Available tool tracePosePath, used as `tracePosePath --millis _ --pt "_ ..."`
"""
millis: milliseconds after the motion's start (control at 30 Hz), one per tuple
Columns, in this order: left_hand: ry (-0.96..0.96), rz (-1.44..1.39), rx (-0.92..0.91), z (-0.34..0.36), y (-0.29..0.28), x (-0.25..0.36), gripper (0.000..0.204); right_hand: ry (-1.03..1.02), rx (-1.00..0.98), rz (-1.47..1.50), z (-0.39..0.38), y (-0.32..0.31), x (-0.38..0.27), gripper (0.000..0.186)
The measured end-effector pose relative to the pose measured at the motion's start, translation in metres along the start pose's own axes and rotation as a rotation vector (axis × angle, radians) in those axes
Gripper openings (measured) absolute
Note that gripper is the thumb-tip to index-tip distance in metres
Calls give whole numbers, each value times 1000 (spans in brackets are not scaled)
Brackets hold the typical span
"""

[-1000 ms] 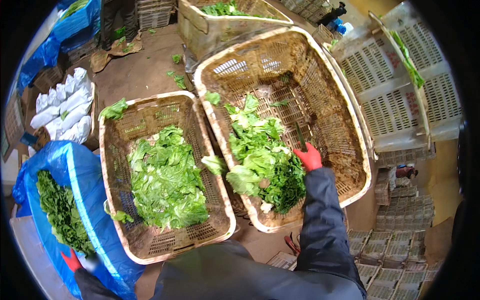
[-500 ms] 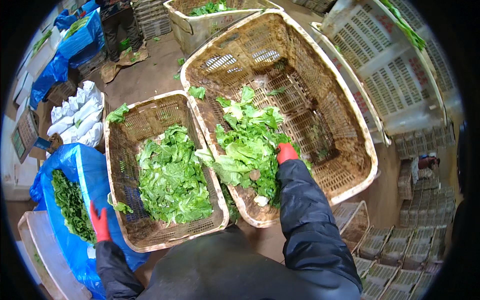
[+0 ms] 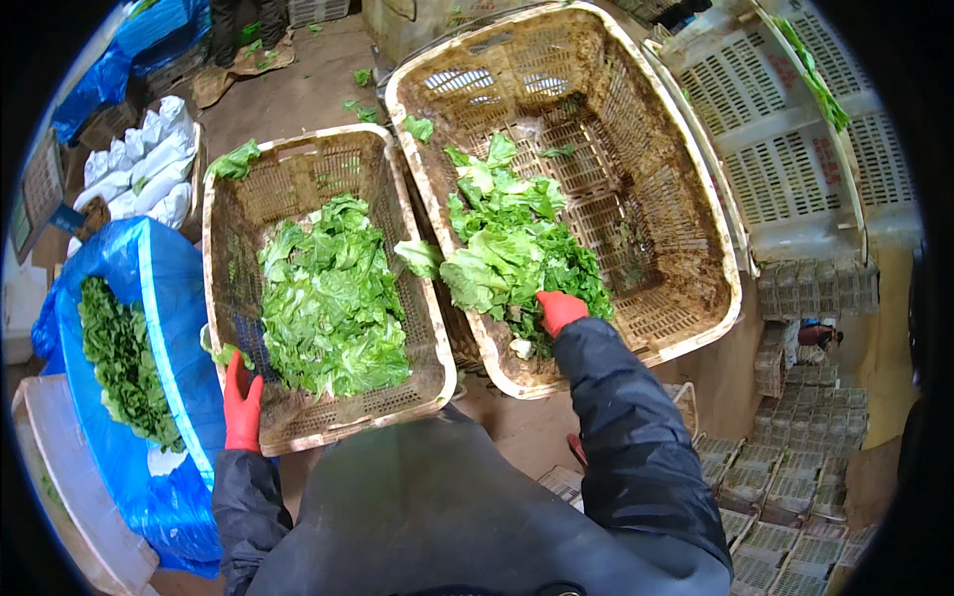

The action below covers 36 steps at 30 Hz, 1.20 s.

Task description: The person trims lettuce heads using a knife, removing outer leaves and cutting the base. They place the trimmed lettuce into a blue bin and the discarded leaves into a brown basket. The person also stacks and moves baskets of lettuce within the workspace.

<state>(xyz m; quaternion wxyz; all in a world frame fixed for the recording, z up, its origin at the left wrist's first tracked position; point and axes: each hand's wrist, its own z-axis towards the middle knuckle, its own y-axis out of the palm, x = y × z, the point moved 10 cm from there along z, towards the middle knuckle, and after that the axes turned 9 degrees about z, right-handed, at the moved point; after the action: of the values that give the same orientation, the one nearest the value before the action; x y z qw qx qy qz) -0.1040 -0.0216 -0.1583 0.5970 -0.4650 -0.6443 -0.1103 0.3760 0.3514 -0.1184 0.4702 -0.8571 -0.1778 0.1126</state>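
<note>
Ruffled leafy greens [image 3: 504, 266], pale and dark

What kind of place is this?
Likely a vegetable sorting or packing shed, perhaps a wholesaler's. Signs: cut leafy greens in big slatted baskets, more greens in a blue plastic liner, and stacked crates at the right.

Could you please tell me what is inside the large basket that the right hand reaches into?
Inside the large basket, leafy greens lie along its left side, with the right hand at them, and slatted floor shows beside them. Whatever lies beneath the greens is covered.
</note>
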Motion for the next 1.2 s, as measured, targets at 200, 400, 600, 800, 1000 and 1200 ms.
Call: tracePosePath --millis 200,400,600,800,1000,1200 --pt "52 -6 -135 -1 32 49 63 -60 158 78 -57 -117 -6 38" --pt "288 -463 -714 -41 146 222 79 -384 421 1404 -142 -221 -71 41" --pt "193 -805 -549 24 108 215 85 -65 -133 1887 -109 -3 -187 38" --pt "546 -7 -1020 -61 64 242 94 -1182 248 351 -204 -146 -295 30" --pt "310 -236 -940 -66 80 204 83 -1243 482 -98 -211 -138 -341 35" --pt "242 -405 -731 -49 55 182 92 -1060 99 857 -149 -124 -317 48"
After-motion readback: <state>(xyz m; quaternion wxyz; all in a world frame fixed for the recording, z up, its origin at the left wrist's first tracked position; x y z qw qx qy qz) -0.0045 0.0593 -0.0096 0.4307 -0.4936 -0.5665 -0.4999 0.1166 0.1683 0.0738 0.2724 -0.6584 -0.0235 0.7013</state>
